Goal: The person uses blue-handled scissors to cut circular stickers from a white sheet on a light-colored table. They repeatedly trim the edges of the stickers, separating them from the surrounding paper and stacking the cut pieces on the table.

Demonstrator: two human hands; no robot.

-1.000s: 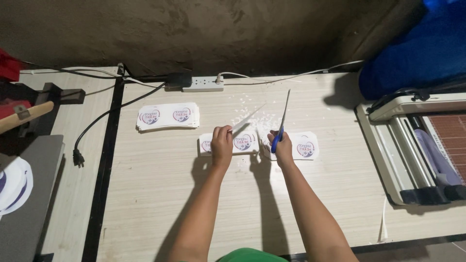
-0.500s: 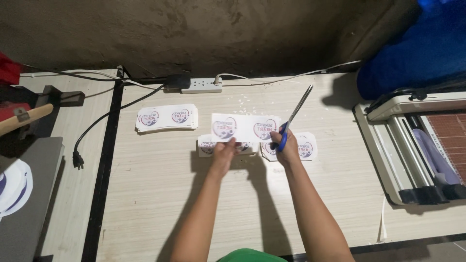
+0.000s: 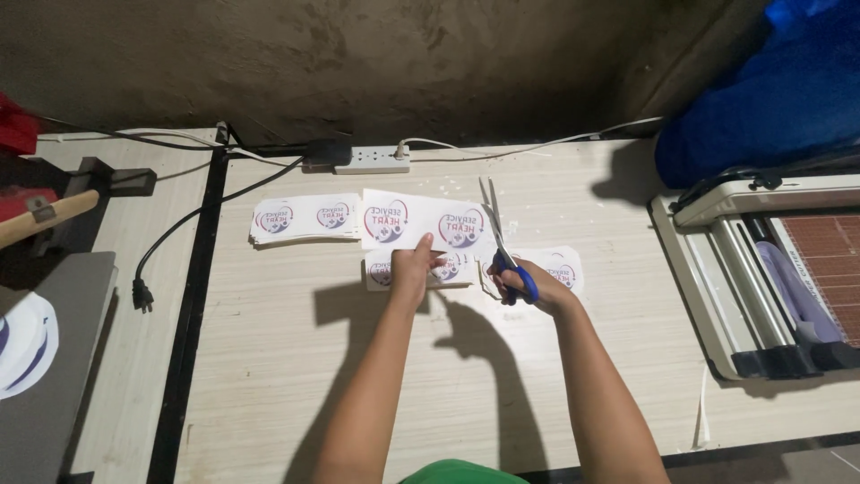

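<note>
We hold a white printed sheet [image 3: 421, 222] with two round red-and-purple emblems above the counter [image 3: 358, 376]; the fingers of our left hand [image 3: 410, 269] are closed on its lower edge. Our right hand [image 3: 524, 282] grips blue-handled scissors [image 3: 503, 244], blades at the sheet's right edge. A stack of similar sheets [image 3: 307, 218] lies to the left, more under our hands. The near counter is open.

The white printed paper sheet [image 3: 425, 220] looked thin and faintly glossy. The blue-handled scissors [image 3: 504, 255] had smooth plastic grips and bright metal blades. The pale wood-grain tabletop [image 3: 296, 358] was matt. At twelve o'clock, the dark plaster wall [image 3: 358, 63] was rough.
</note>
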